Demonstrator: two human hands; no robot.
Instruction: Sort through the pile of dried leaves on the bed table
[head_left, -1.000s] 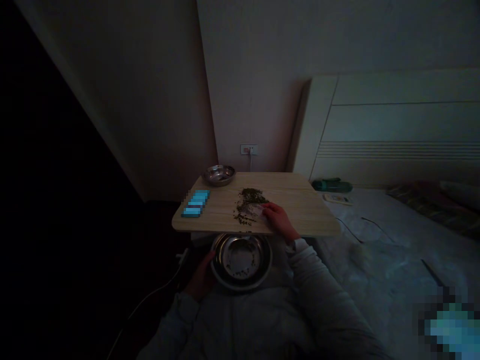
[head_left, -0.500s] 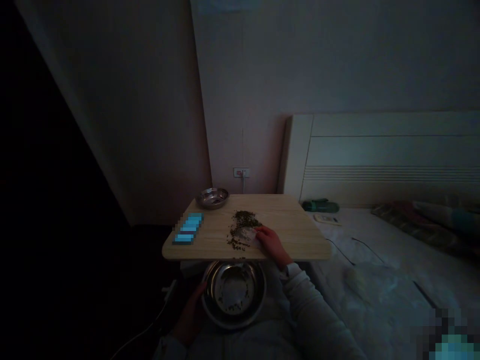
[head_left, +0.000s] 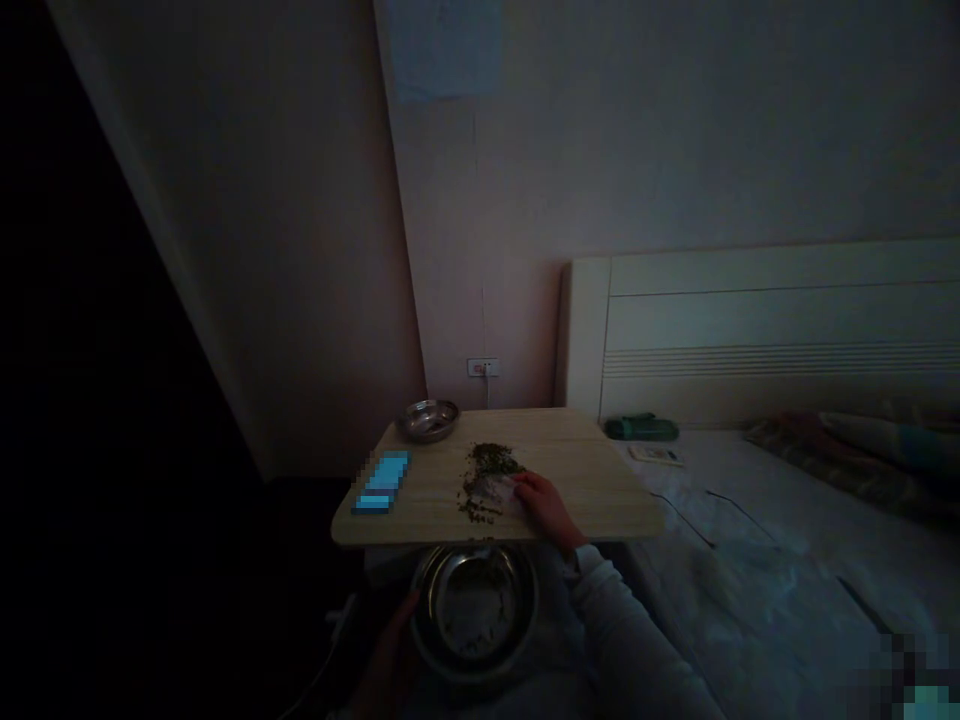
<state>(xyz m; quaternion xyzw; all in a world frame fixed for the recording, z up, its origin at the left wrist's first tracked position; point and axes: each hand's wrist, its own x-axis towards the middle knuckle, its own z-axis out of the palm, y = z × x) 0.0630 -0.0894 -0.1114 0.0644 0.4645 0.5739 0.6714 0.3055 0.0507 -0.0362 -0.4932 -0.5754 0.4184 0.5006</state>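
Observation:
My right hand [head_left: 546, 510] is over the wooden table, its fingers pinching a thin, pale, see-through piece [head_left: 493, 490], perhaps plastic. That piece lies against a scattered heap of small dark green bits [head_left: 491, 458], too small to name. Below the table's near edge, my left hand [head_left: 394, 630] grips the left rim of a steel bowl [head_left: 521, 625]. Some of the same bits lie in the bowl's bottom, and a few sit right at the table edge above it. Dim light hides part of my left fingers.
On the small table [head_left: 585, 460] stand a second steel bowl [head_left: 430, 421] at the back left and a blurred-out phone-like screen [head_left: 382, 482]. To the right is a bed [head_left: 720, 470] with a green bottle [head_left: 641, 428] and a clear plastic sheet [head_left: 757, 600]. A wall socket [head_left: 483, 367] is behind.
The whole view has tilted up, so everything sits lower in the picture. Both hands keep their holds; the pale piece and the bits look nearly the same.

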